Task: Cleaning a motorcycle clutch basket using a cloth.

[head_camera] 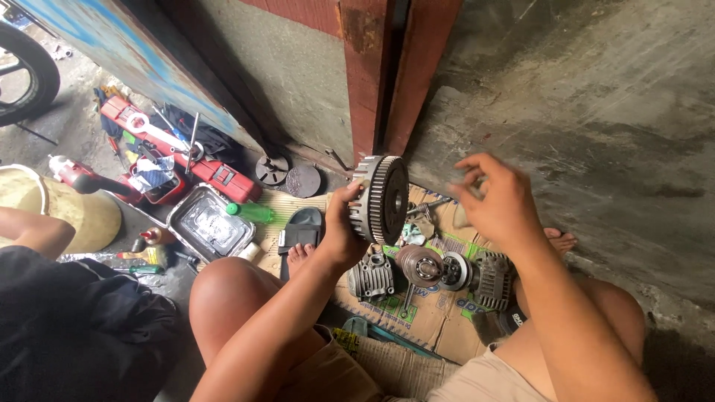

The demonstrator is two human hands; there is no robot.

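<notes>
Grey toothed gear drum (380, 199), red toolbox (216, 173), green bottle (252, 212), brown printed cardboard (439, 320), silver tray (210, 223).

Concrete floor (596, 112), stained and grey. Flattened cardboard (432, 316) lies on it, bearing a finned cylinder (370, 277), a rusty disc (419, 264), a bearing plate (454, 271), a second finned part (493, 279) and a wrench (408, 298). Left of the cardboard: a green bottle (252, 212), a metal tray (208, 223), a red toolbox (179, 160) and a yellow basin (67, 212).
</notes>
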